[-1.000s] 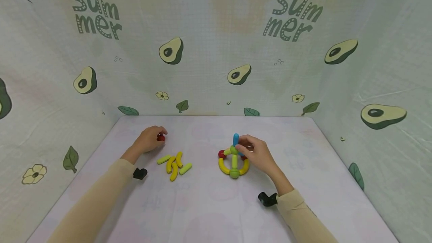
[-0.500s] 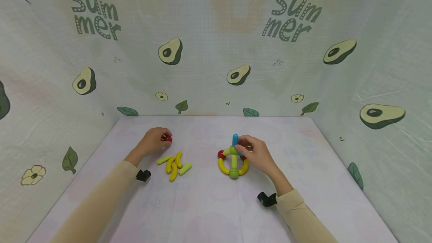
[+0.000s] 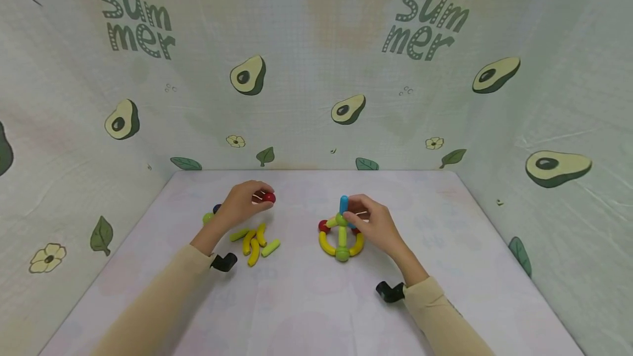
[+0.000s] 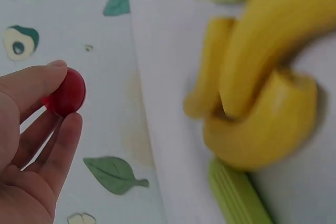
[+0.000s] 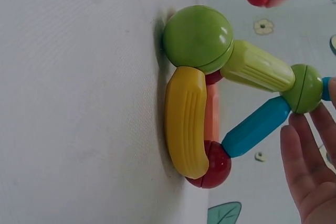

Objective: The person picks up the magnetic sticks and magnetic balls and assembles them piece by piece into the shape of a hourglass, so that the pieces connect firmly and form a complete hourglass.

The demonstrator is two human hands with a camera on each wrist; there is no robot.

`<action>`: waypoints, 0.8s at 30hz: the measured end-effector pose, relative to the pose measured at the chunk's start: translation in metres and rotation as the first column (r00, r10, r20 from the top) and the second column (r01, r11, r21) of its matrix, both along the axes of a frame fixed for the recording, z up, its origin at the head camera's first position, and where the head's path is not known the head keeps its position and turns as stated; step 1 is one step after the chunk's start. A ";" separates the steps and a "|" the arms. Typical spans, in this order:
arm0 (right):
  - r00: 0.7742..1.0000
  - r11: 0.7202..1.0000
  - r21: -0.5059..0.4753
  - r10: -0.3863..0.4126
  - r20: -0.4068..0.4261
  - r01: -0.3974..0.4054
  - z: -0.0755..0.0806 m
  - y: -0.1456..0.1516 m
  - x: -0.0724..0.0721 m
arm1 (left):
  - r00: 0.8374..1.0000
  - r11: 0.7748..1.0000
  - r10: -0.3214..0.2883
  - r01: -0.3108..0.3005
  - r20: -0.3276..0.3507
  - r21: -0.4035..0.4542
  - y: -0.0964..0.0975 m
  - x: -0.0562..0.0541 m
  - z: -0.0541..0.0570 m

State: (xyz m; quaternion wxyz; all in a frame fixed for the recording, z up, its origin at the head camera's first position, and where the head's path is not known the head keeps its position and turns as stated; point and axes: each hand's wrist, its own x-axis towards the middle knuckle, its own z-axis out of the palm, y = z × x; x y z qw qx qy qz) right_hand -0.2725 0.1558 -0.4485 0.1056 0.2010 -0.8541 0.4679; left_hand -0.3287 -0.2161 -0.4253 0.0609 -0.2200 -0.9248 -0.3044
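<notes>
Fingers (image 4: 68, 135) pinch a red ball (image 4: 73, 92) while a built frame is held upright

Thumb and fingertips of the left hand (image 3: 242, 202) close on opposite sides of the ball, clear of the table (image 3: 301, 301), left of the frame; the grip seems chosen to keep most of its surface exposed. Being round, the ball has no long axis.

The right hand (image 3: 373, 220) pinches the blue rod (image 3: 344, 204) at the frame's top, its lower fingers stretched beneath the upper green ball (image 5: 306, 88), probably to steady the structure. That rod points straight up, its long axis vertical. From the upper green ball, a pale green rod (image 5: 258, 65) slopes down towards the person to the lower green ball (image 5: 198, 39), and a second blue rod (image 5: 256, 127) slants down to a red corner ball (image 5: 212, 164). Yellow curved rods (image 3: 326, 244) lie flat, bowing outward as the base.

Near the left forearm, three loose yellow pieces (image 3: 254, 251) and two loose green rods (image 3: 271, 248) lie on the table; both rods run diagonally, far ends to the right.
</notes>
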 end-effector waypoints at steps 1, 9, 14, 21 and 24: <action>1.000 1.000 -0.003 0.000 -0.005 0.000 0.000 0.000 0.000 | 1.000 1.000 -0.001 0.002 -0.006 0.010 0.004 0.003 0.001; 1.000 1.000 -0.012 -0.015 -0.026 0.014 -0.001 -0.002 -0.001 | 0.999 0.995 -0.038 0.041 -0.033 0.086 0.037 0.017 0.007; 0.999 0.999 -0.031 -0.015 -0.049 0.014 -0.001 -0.002 0.000 | 0.998 0.986 -0.061 0.066 -0.035 0.155 0.058 0.022 0.009; 0.998 0.999 -0.035 -0.021 -0.053 0.019 0.000 -0.003 0.001 | 0.993 0.968 -0.101 0.112 -0.062 0.223 0.085 0.025 0.015; 0.999 0.999 -0.040 -0.020 -0.049 0.018 0.001 -0.003 0.001 | 0.989 0.953 -0.128 0.144 -0.074 0.266 0.095 0.024 0.017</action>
